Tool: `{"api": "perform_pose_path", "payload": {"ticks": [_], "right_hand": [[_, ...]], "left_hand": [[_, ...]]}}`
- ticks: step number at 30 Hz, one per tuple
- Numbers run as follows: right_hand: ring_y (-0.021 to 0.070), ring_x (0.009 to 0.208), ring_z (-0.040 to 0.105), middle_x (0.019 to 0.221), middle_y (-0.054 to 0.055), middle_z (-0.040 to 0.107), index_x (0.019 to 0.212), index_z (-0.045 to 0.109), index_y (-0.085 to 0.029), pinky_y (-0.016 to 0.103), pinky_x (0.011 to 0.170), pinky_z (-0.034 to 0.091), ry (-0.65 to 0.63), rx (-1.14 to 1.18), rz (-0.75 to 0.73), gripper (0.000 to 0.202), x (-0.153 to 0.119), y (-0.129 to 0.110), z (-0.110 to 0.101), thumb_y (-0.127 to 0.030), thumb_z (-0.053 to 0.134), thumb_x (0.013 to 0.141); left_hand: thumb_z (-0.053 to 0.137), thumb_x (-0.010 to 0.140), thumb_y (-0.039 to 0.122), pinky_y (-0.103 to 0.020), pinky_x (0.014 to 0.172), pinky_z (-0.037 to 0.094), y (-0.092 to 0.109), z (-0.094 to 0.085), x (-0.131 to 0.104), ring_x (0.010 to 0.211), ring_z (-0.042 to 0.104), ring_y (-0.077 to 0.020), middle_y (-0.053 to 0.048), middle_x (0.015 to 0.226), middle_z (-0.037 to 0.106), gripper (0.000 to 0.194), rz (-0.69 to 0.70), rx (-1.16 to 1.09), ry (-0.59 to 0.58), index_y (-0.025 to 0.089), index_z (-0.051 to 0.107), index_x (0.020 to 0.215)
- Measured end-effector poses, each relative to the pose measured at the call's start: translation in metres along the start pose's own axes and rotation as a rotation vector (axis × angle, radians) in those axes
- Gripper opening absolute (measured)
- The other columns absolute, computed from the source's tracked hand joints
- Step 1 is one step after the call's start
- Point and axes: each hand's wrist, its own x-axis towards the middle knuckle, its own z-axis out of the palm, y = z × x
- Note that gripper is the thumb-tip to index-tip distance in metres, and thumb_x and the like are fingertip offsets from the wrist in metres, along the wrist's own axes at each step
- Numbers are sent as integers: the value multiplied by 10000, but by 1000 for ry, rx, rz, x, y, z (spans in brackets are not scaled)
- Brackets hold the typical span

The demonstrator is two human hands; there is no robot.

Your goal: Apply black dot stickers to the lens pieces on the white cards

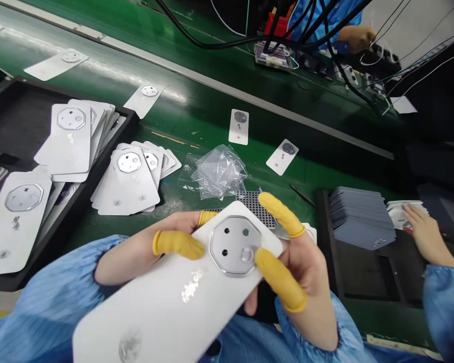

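A white panel (155, 302) with rounded corners is tilted close to the camera. Near its upper end sits a silver octagonal plate (234, 244) with several round openings. My left hand (174, 242), in yellow finger cots, grips the panel's left edge, thumb on its face. My right hand (298, 267) holds the right edge, with its thumb beside the octagonal plate and a yellow-covered finger raised above the corner. Both hands are closed on this one panel; some of their fingers are hidden beneath it.
White panels lie in a black tray (132, 123) and a fanned pile (130, 186) at left. Clear plastic bags (221, 171) lie ahead. Further panels rest on the green surface. At right, another person's hand (423, 232) touches white pieces beside grey panels (359, 214).
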Motion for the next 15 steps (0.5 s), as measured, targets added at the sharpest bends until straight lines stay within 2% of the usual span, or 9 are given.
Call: {"api": "perform_pose_path", "payload": {"ticks": [2, 5, 7, 9, 11, 12, 14, 15], "right_hand": [[151, 467, 623, 638, -54, 639, 1477, 116, -339, 358, 553, 560, 22, -64, -24, 763, 1, 8, -1, -360, 612, 898], [138, 504, 625, 608, -64, 618, 1472, 159, -317, 342, 599, 550, -9, -151, -47, 684, 4, 20, -7, -336, 568, 925], [130, 517, 621, 610, -60, 614, 1465, 197, -304, 317, 584, 534, -63, -197, -42, 624, 7, 31, -16, -352, 531, 940], [117, 504, 600, 606, -62, 603, 1461, 213, -294, 292, 563, 515, -99, -248, -18, 597, 9, 45, -31, -383, 503, 947], [106, 484, 574, 587, -71, 574, 1449, 244, -264, 274, 548, 500, -60, -335, 10, 586, 8, 58, -56, -417, 493, 941], [107, 490, 574, 585, -70, 563, 1431, 281, -239, 269, 549, 500, -16, -417, 24, 569, 5, 63, -73, -430, 489, 937], [114, 523, 587, 619, -41, 581, 1341, 418, -189, 264, 553, 506, 100, -655, 67, 484, -6, 65, -113, -443, 473, 933], [115, 547, 596, 673, -17, 617, 1287, 479, -188, 265, 564, 514, 162, -809, 99, 439, -14, 62, -134, -444, 466, 931]], "left_hand": [[734, 725, 328, -207, 493, 501, 8, -1, 1, 589, 685, -167, -64, 781, 763, 265, -58, 52, -45, 128, 732, 898], [670, 817, 330, -177, 489, 477, 12, 5, 5, 558, 658, -125, -51, 750, 754, 202, -37, 92, 51, 142, 739, 845], [678, 808, 317, -165, 450, 450, 3, 10, 14, 483, 618, -105, -35, 654, 731, 195, -50, 52, 59, 138, 732, 751], [648, 824, 345, -165, 405, 422, -16, 13, 29, 413, 566, -92, -27, 591, 707, 245, -69, 41, 39, 136, 723, 719], [622, 838, 390, -178, 407, 436, -42, 14, 45, 429, 574, -103, -37, 628, 720, 277, -24, 143, 57, 141, 725, 775], [606, 845, 415, -194, 445, 475, -55, 15, 51, 497, 620, -126, -54, 713, 744, 295, 31, 210, 93, 145, 725, 850], [554, 867, 449, -260, 618, 568, -80, 13, 60, 753, 707, -193, -102, 973, 752, 381, 174, 318, 226, 149, 678, 1067], [537, 874, 447, -307, 739, 582, -89, 11, 62, 901, 705, -224, -125, 1090, 724, 428, 241, 375, 301, 142, 632, 1159]]}}
